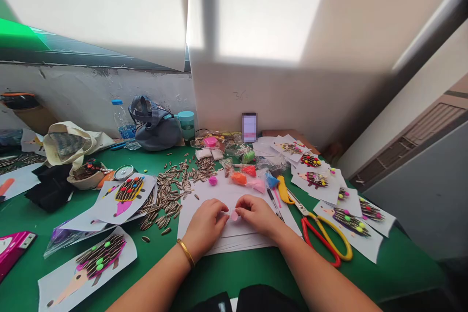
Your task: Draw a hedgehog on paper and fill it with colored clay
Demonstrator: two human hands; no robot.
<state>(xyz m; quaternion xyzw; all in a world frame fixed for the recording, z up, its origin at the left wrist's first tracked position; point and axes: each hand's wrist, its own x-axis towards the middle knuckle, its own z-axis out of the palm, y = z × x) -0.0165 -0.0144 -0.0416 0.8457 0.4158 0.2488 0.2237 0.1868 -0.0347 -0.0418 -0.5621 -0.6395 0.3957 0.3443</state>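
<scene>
My left hand (205,226) and my right hand (259,215) meet over white paper (214,243), fingertips pinching a small clear plastic bag with a pale pink lump (234,215) between them. A gold bangle circles my left wrist. Just beyond the hands lie bags of modelling clay: orange (239,178), pink (257,185) and blue (271,180). A round magenta clay lump (212,181) rests on the paper's far part. Beside my right hand are a black pen (274,202) and a pink clay tool (278,198).
Sunflower seeds (170,190) spread left of the paper. Scissors (325,229) with red and yellow handles and a yellow cutter (284,191) lie right. Hedgehog pictures (129,195) flank both sides. A phone (249,127), bottle (124,124) and blue bag (157,126) stand by the wall.
</scene>
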